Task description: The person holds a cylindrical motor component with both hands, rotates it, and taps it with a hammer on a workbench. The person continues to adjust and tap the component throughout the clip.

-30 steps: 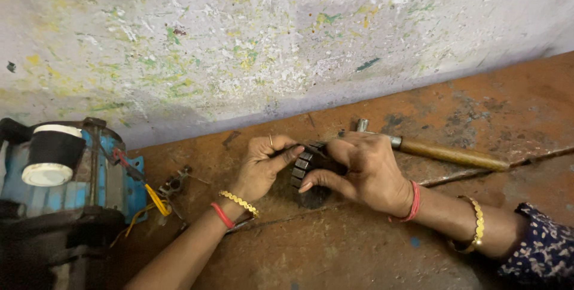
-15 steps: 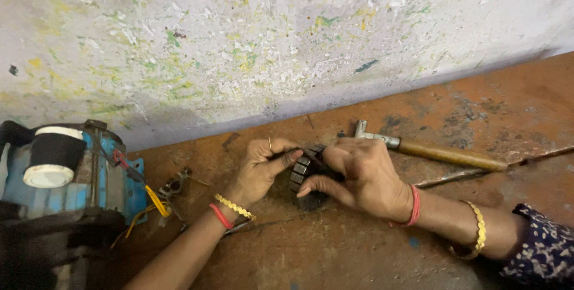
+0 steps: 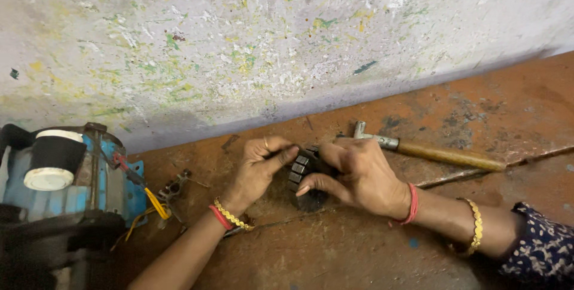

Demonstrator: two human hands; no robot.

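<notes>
- Between the two hands, near the middle of the worn rust-brown metal bench [image 3: 371, 260], sits a small dark cylindrical metal part with slotted ribs around its side [image 3: 301, 170], seemingly a motor core.
- Left hand [image 3: 258, 167]: fingers curled together, thumb and fingertips pinching at the ribbed part's upper left edge; whether something thin lies between them, I cannot tell.
- Right hand [image 3: 359, 176]: clamped over the part from the right, thumb underneath and fingers across the top, steadying it just above the bench.
- By my judgement the step in hand is fine work on the ribbed face, one hand bracing while the other picks at a slot. Any next move would call for a firm brace and a small, precise pinch, since the slots are narrow.
- Behind the right hand, a wooden-handled hammer with a steel head [image 3: 430, 151] lies on the bench, near but untouched.
- Further left stands a blue electric motor with a black-and-white capacitor on top [image 3: 57, 170], red and yellow wires [image 3: 152, 203] trailing from it.
- Beyond everything rises a paint-flecked whitish wall [image 3: 269, 45].
</notes>
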